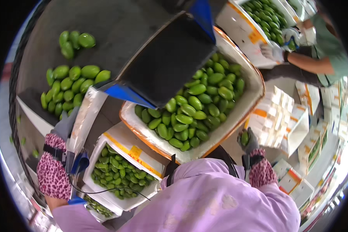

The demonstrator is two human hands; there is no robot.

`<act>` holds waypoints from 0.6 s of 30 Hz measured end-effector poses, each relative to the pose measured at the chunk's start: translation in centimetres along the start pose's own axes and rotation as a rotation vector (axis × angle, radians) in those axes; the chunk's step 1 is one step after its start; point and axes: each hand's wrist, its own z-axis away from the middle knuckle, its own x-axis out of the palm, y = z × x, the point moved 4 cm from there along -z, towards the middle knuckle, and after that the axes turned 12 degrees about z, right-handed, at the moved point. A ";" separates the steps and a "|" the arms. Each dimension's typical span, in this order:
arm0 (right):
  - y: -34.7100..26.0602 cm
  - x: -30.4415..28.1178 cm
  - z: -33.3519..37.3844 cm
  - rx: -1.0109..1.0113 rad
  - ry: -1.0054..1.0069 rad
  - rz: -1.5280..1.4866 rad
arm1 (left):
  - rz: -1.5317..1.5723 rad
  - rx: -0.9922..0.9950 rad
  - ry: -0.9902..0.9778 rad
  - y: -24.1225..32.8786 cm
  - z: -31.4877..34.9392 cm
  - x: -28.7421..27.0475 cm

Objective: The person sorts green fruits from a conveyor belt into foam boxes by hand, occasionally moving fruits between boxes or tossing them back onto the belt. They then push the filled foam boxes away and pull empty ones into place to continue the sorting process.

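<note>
My left hand (64, 127), in a grey glove, reaches over the dark table beside a white divider. Its fingers look apart, with the tips at the near edge of a pile of green mangoes (68, 95); the divider partly covers it. On the right, my right hand (251, 142), also grey-gloved, is closed round a single green mango (245, 138). Between my hands stands a large white foam box (248, 98) with an orange-taped rim, holding many green mangoes (189, 110). A black chute (166, 58) with blue side plates slopes over that box.
A smaller foam box (121, 135) of mangoes stands below, near my left forearm. Several mangoes (74, 40) lie farther back on the table (104, 23). A co-worker's gloved hand (272, 52) is at another mango box (243, 29). Foam boxes (297, 127) line the right.
</note>
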 end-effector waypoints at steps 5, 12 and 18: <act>0.0 -4.6 -0.9 -0.029 0.508 0.068 | 1.247 -0.272 -0.091 4.2 -2.1 0.5; -5.7 2.2 0.7 -0.877 0.456 0.609 | 1.532 -0.346 -0.191 2.6 -2.5 -0.8; -11.6 13.8 2.0 -0.974 0.253 0.664 | 1.236 -0.013 -0.013 10.5 -2.9 -2.9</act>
